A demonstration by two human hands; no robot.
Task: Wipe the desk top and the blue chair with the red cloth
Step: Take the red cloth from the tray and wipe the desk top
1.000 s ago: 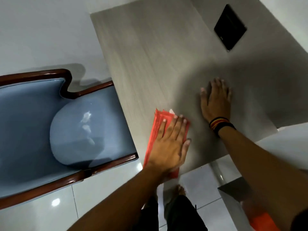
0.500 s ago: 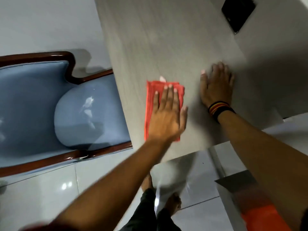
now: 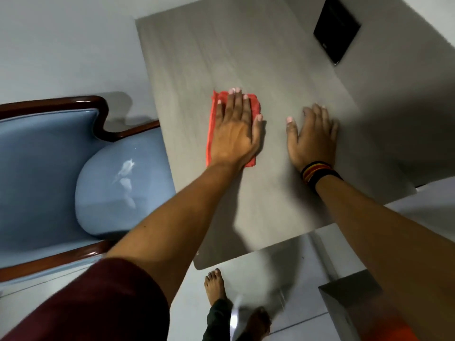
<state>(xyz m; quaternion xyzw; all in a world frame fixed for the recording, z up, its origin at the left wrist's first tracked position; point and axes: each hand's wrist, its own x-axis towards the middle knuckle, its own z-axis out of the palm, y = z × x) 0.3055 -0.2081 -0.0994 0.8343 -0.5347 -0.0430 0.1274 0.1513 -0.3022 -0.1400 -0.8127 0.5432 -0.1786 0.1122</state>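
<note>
A folded red cloth [image 3: 212, 134] lies flat on the grey wood-grain desk top [image 3: 221, 52]. My left hand [image 3: 235, 129] presses down on the cloth with fingers spread, covering most of it. To its right, my right hand [image 3: 314, 136] rests palm-down on the bare desk, holding nothing, a striped band on its wrist. The blue chair [image 3: 81, 183] with dark wooden trim stands left of the desk, its seat partly under the desk's left edge.
A black flat device [image 3: 336, 36] lies at the desk's far right. A dark box [image 3: 352, 303] with something orange in it sits on the floor at lower right. My bare feet stand on the glossy white tile floor [image 3: 290, 264] below the near desk edge.
My left hand has slid the red cloth away from the near edge toward the middle of the desk. My right hand stays flat on the desk top.
</note>
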